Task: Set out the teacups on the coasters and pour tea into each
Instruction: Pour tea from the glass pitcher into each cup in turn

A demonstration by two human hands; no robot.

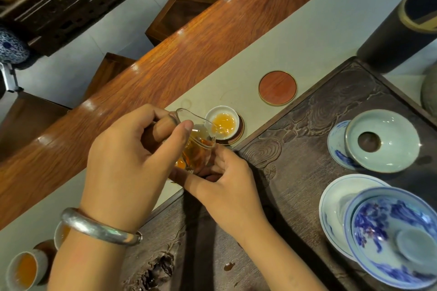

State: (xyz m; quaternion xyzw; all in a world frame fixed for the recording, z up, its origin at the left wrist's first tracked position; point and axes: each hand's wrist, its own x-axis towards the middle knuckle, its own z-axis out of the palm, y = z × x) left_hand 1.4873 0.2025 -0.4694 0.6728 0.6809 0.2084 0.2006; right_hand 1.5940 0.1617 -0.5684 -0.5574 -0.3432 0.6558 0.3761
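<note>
- amber tea is being poured from a tilted glass pitcher [196, 142] into a small white teacup [222, 124], which sits on a dark coaster [238, 136] at the centre of the frame.
- the pitcher is gripped by the left hand [132, 160], its fingers [182, 134] clamped on the handle and rim; a silver bangle [99, 228] is worn on that wrist.
- the pitcher's base is steadied by the right hand [227, 186], fingers curled against the glass.
- an empty red coaster [277, 87] lies further up and right on the pale desk [307, 38].
- two filled cups [22, 269] are seen at the lower left.
- a carved dark tea tray [295, 149] holds blue-and-white bowls at the right.
</note>
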